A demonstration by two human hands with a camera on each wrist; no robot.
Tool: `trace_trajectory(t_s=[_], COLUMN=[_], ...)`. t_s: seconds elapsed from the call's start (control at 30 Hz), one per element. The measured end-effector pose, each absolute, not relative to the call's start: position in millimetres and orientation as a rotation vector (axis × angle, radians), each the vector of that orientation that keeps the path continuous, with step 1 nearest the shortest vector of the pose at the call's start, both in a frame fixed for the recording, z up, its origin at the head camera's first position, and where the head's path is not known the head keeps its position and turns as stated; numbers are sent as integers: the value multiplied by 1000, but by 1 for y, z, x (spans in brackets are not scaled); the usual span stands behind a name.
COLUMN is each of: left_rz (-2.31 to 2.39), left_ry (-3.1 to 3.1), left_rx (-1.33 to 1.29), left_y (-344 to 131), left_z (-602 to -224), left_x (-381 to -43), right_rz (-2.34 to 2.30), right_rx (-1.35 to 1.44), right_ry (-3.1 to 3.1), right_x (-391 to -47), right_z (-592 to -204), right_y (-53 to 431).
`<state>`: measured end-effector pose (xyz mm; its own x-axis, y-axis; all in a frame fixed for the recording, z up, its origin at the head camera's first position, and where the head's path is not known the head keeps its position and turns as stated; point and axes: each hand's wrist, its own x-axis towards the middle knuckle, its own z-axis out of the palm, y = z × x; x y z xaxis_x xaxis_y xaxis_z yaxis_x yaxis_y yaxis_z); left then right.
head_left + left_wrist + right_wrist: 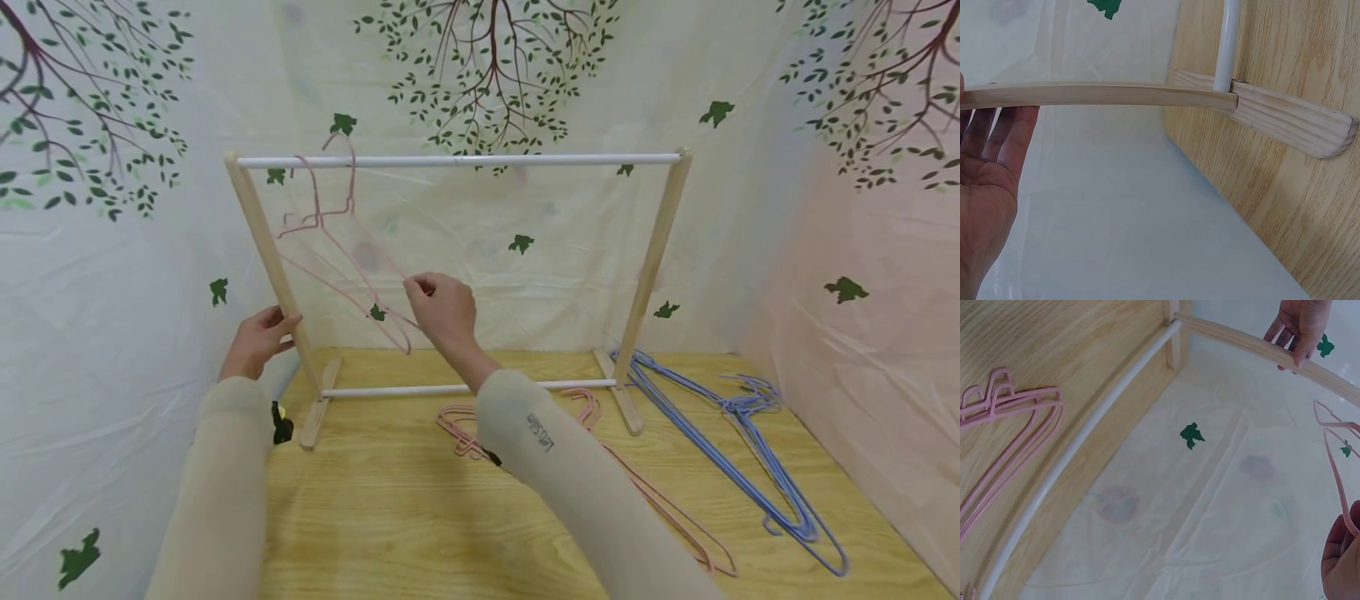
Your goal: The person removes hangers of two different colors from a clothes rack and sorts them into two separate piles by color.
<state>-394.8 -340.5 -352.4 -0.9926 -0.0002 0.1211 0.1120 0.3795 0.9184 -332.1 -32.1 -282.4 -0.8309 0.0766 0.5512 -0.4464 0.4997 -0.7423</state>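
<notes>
A wooden rack with a white top bar point(487, 160) stands before me. My left hand point(258, 342) holds its left post point(264, 229), fingers behind and thumb in front, as the right wrist view also shows. My right hand point(446, 308) pinches a pink hanger point(352, 179) by one of its sloping sides. That hanger's hook loops over the top bar near its left end. Just left of it, another pink hanger point(316, 192) has its hook on the bar. Lower down the two hangers overlap, and the right hand covers part of the held one.
Several pink hangers point(660, 500) lie on the wooden table point(360, 517), partly under my right forearm. A pile of blue hangers point(697, 446) lies by the rack's right foot point(628, 408). A white lower bar point(397, 390) joins the posts near the table. Printed sheets hang behind.
</notes>
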Motion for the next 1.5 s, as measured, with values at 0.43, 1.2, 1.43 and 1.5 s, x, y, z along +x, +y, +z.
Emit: trace_trajectory(t_s=[0.43, 1.2, 1.43, 1.5], left_rz=[-1708, -1702, -1694, -1696], left_ry=[-2525, -2542, -2544, -2545], left_rx=[-42, -37, -64, -65], left_y=[-340, -341, -340, -339], left_z=[-352, -354, -351, -350], left_x=[-397, -398, -395, -395], right_rz=[1404, 1381, 1343, 1358], right_rx=[236, 274, 221, 213], right_ry=[-2112, -1899, -1908, -1910], right_x=[-333, -311, -302, -297], right_z=[-284, -290, -294, -295], right_y=[0, 95, 126, 134])
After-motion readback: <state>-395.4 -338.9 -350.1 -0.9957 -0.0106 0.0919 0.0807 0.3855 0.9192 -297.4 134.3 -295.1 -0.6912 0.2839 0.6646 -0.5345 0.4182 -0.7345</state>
